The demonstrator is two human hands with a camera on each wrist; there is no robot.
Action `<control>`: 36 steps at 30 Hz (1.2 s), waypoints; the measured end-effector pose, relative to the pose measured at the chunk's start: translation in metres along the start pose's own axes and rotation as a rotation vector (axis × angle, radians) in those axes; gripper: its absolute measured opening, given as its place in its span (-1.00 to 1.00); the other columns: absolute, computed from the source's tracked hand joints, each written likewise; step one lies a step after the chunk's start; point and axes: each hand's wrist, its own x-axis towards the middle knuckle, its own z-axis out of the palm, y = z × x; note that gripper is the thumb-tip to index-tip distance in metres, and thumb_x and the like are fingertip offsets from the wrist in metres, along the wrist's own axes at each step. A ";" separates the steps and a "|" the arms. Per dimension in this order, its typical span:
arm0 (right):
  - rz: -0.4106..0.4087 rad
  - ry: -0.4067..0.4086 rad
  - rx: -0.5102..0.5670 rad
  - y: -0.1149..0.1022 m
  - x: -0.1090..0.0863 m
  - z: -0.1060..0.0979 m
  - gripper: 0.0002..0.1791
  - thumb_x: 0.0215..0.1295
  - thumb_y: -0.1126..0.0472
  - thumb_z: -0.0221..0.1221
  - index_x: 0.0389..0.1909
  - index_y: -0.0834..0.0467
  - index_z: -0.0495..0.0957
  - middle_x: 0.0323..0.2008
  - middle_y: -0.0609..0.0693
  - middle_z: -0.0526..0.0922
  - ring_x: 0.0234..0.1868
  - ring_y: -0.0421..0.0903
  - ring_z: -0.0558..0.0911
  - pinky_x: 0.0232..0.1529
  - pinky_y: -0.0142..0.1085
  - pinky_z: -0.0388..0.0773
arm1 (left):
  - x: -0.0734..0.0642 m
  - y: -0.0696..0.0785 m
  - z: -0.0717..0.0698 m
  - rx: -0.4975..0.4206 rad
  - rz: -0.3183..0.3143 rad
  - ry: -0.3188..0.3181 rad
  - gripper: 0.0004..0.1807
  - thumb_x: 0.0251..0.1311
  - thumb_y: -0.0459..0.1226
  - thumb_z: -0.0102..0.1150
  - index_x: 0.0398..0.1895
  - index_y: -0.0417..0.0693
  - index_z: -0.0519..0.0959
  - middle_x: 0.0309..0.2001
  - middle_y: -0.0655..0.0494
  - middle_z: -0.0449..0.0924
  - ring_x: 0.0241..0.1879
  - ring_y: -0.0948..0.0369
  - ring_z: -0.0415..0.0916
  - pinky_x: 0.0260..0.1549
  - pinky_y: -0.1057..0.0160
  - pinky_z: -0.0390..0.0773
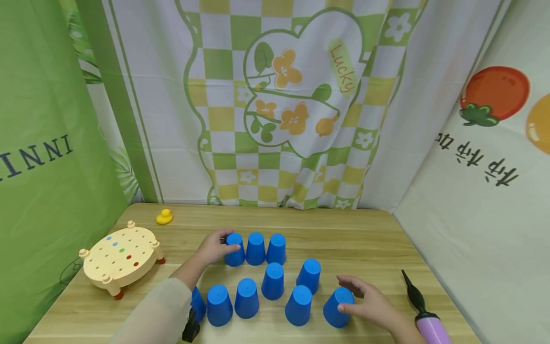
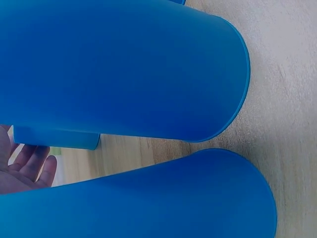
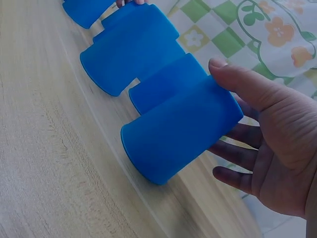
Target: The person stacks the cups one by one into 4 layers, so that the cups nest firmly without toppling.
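Several blue cups stand upside down on the wooden table. My left hand (image 1: 213,247) is at the leftmost cup of the back row (image 1: 234,255), its thumb across the front and its fingers around the far side. At the front right, my right hand (image 1: 367,301) holds another blue cup (image 1: 337,313). In the right wrist view the thumb lies on that cup's (image 3: 178,131) upper edge, with the fingers behind it. Two nearer cups (image 2: 124,69) fill most of the left wrist view, partly hiding the left fingers (image 2: 34,161).
A round cream pegboard stool (image 1: 124,255) lies legs up at left, with a yellow rubber duck (image 1: 164,217) behind it. At right lies a purple hand pump (image 1: 431,329) with a black nozzle. Patterned curtains (image 1: 292,110) hang behind the table. The left sleeve overlaps a front-left cup (image 1: 197,306).
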 end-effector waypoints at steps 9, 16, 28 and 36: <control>0.016 -0.016 0.026 0.003 -0.005 -0.001 -0.25 0.14 0.08 0.40 0.28 0.36 0.38 0.23 0.37 0.48 0.21 0.35 0.50 0.14 0.09 0.53 | -0.001 -0.002 0.000 -0.036 0.000 0.014 -0.36 0.22 -0.19 0.31 0.31 -0.26 0.39 0.27 -0.28 0.46 0.24 -0.20 0.43 0.17 -0.13 0.51; 0.037 0.021 0.041 0.003 -0.006 -0.002 -0.27 0.14 0.10 0.40 0.26 0.36 0.40 0.21 0.37 0.50 0.18 0.34 0.53 0.11 0.09 0.56 | -0.002 -0.001 -0.001 -0.066 -0.008 -0.001 -0.36 0.22 -0.20 0.32 0.32 -0.27 0.39 0.27 -0.29 0.45 0.24 -0.21 0.43 0.16 -0.13 0.52; 0.066 0.143 -0.006 -0.008 0.008 -0.021 -0.29 0.16 0.07 0.38 0.29 0.25 0.40 0.22 0.34 0.50 0.19 0.30 0.53 0.07 0.04 0.60 | -0.002 -0.010 -0.011 -0.099 -0.031 -0.038 -0.32 0.21 -0.16 0.31 0.35 -0.23 0.34 0.27 -0.28 0.44 0.26 -0.19 0.40 0.18 -0.12 0.50; 0.088 0.165 0.007 -0.022 0.025 -0.035 -0.25 0.22 -0.01 0.33 0.36 0.21 0.33 0.28 0.31 0.44 0.25 0.31 0.46 -0.01 -0.04 0.64 | -0.014 -0.016 -0.027 -0.102 -0.010 -0.036 -0.31 0.21 -0.13 0.32 0.37 -0.17 0.35 0.29 -0.26 0.42 0.27 -0.18 0.40 0.21 -0.14 0.47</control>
